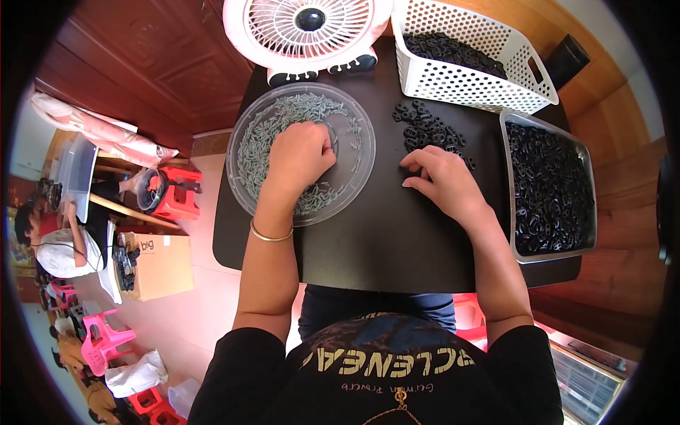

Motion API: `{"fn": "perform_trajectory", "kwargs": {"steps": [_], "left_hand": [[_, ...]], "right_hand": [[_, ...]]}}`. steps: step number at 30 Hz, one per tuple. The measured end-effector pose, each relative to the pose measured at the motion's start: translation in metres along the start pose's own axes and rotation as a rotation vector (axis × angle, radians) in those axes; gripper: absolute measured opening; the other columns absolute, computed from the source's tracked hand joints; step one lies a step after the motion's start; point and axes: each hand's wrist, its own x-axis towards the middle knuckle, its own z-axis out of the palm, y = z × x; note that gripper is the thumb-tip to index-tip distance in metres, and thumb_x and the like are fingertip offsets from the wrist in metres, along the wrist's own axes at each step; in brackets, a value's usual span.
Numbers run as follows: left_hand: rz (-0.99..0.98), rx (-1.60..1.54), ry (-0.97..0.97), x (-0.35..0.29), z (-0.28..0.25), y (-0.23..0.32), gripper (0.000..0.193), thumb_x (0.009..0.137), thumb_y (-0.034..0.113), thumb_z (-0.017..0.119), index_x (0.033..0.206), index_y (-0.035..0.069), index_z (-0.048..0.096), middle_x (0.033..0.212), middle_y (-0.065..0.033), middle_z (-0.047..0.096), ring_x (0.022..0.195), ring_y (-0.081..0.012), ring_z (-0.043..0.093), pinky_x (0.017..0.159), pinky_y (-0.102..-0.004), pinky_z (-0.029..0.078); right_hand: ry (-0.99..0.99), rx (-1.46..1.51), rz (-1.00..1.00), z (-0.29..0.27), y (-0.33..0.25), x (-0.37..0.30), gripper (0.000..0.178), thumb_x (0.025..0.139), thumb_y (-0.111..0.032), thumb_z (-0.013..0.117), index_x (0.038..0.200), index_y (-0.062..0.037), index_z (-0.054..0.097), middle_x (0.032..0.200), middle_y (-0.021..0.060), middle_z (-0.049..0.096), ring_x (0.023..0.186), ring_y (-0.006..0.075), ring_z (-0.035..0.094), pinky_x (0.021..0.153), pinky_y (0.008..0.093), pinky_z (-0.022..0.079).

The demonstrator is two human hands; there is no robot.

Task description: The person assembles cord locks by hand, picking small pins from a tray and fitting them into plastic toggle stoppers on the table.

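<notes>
Many slim grey-green pieces (294, 106) lie loose in a round clear tray (367, 156), which sits flat near the left edge of the surface (397, 241). Small black pieces with holes (425, 131) form a loose pile between tray and right edge.

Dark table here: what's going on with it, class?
A person works at the dark table. The left grip is curled over a round clear tray of grey pieces; the right grip is near a loose pile of black parts. Whether either holds anything is unclear. More black parts lie in a metal tray and white basket.
</notes>
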Motion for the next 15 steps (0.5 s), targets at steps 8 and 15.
{"fn": "perform_trajectory", "kwargs": {"steps": [8,15], "left_hand": [[-0.033,-1.08,-0.16,0.002,0.001,0.032,0.005,0.076,0.001,0.06,0.076,0.001,0.056,0.073,-0.0046,0.062,0.068,-0.0096,0.057,0.06,-0.0215,0.044],[-0.047,-1.551,-0.29,-0.003,0.02,0.061,0.009,0.079,0.001,0.061,0.086,-0.001,0.058,0.081,-0.0033,0.06,0.076,-0.008,0.056,0.07,-0.0203,0.046]], "right_hand": [[0.024,0.218,-0.033,0.004,-0.003,-0.002,0.012,0.074,-0.005,0.064,0.085,-0.0038,0.058,0.077,0.0074,0.058,0.069,0.0193,0.06,0.062,0.0285,0.048],[0.218,0.788,0.147,0.0,-0.006,-0.006,0.004,0.084,-0.004,0.056,0.086,-0.0019,0.058,0.079,0.0016,0.06,0.071,0.0076,0.058,0.06,0.0207,0.046]]}}
